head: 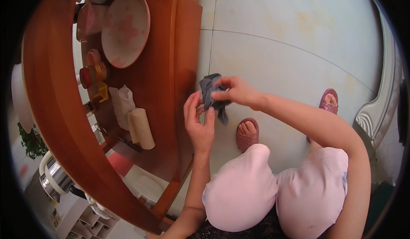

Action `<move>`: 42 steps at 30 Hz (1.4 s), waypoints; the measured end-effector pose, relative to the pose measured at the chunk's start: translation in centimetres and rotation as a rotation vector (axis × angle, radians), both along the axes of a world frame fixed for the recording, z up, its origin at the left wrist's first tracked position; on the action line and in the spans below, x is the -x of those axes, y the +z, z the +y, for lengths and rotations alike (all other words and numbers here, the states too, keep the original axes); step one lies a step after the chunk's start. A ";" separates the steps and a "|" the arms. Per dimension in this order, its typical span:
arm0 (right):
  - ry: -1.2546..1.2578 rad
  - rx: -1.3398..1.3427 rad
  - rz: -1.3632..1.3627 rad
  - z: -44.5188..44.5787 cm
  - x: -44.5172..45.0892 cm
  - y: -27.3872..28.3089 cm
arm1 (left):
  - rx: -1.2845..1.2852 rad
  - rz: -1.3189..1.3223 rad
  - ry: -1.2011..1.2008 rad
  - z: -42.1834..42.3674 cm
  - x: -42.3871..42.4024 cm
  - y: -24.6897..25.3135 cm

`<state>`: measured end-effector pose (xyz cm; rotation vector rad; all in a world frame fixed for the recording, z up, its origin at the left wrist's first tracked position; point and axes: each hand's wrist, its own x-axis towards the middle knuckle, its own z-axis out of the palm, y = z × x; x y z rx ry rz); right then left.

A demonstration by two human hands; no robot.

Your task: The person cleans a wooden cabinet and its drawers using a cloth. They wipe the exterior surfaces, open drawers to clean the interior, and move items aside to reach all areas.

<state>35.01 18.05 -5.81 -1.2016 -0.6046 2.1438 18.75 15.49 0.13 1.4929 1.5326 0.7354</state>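
A crumpled dark grey cloth (207, 87) hangs above the floor beside the wooden furniture, with a loose end dangling. My right hand (238, 91) pinches it between thumb and fingers from the right. Below and to the left of it, my left hand (198, 127) is curved, palm up, with its thumb and fingertips at the cloth's lower edge. Whether those left fingers grip the fabric is unclear. Behind the hands, part of the cloth is blurred and hidden.
On the reddish-brown wooden shelf (160, 88) to the left are a large plate (125, 31), a red-lidded jar (85, 78), a tan paper roll (141, 128) and white tissue (121, 104). A curved wooden rail (54, 111) crosses before them. Pale furniture (373, 117) stands at the right.
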 end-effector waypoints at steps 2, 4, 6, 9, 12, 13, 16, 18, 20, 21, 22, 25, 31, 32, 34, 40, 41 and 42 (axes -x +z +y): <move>-0.045 -0.009 -0.239 -0.3 -0.7 -0.2 | 0.038 -0.080 0.065 -0.3 -0.2 -1.0; -0.084 -0.060 -0.375 -0.3 -2.0 1.1 | -0.106 0.061 -0.030 0.3 -1.4 -1.8; -0.137 -0.147 -0.463 -0.9 -2.4 1.5 | -0.274 0.193 -0.158 1.4 -2.8 -1.1; -0.182 -0.138 -0.469 -2.0 -2.9 4.2 | -0.596 0.445 -0.258 3.5 -4.0 -0.5; -0.174 -0.067 -0.454 -1.7 -2.2 7.4 | -0.696 0.503 -0.159 6.7 -2.5 -0.6; -0.166 -0.040 -0.449 -1.4 -2.3 8.1 | -0.671 0.494 -0.146 7.6 -2.5 -0.4; 0.027 -0.341 -0.665 1.4 -2.2 7.1 | -0.610 0.573 -0.156 9.8 -2.1 0.9; -0.058 -0.325 -0.645 4.9 -1.2 6.0 | -0.541 0.573 -0.210 10.9 -0.9 1.7; -0.235 -0.339 -0.615 7.8 -0.2 5.0 | -0.497 0.554 -0.282 11.5 -0.9 1.8; -0.352 -0.355 -0.590 8.9 1.2 3.9 | -0.515 0.541 -0.304 11.7 -0.6 1.6; -0.462 -0.379 -0.555 9.7 2.7 2.8 | -0.538 0.537 -0.316 11.8 -0.2 1.4; -0.889 -0.518 -0.469 6.9 8.3 0.2 | -0.589 0.558 -0.344 12.1 0.9 0.7; -1.127 -0.521 -0.424 11.1 6.8 0.3 | -0.626 0.610 -0.351 12.0 0.3 0.5; -1.156 -0.483 -0.413 13.0 5.4 0.4 | -0.626 0.627 -0.346 11.9 0.1 0.7; -1.218 -0.409 -0.394 16.4 2.9 0.2 | -0.631 0.654 -0.340 12.0 -0.4 0.7; -1.165 -0.548 -0.435 13.6 4.4 0.5 | -0.618 0.768 -0.345 11.6 -0.5 0.5; -1.146 -0.570 -0.393 13.4 4.3 0.6 | -0.616 0.779 -0.336 11.6 -0.5 0.6; -1.153 -0.536 -0.345 14.1 3.6 0.1 | -0.610 0.785 -0.330 11.5 -0.6 0.5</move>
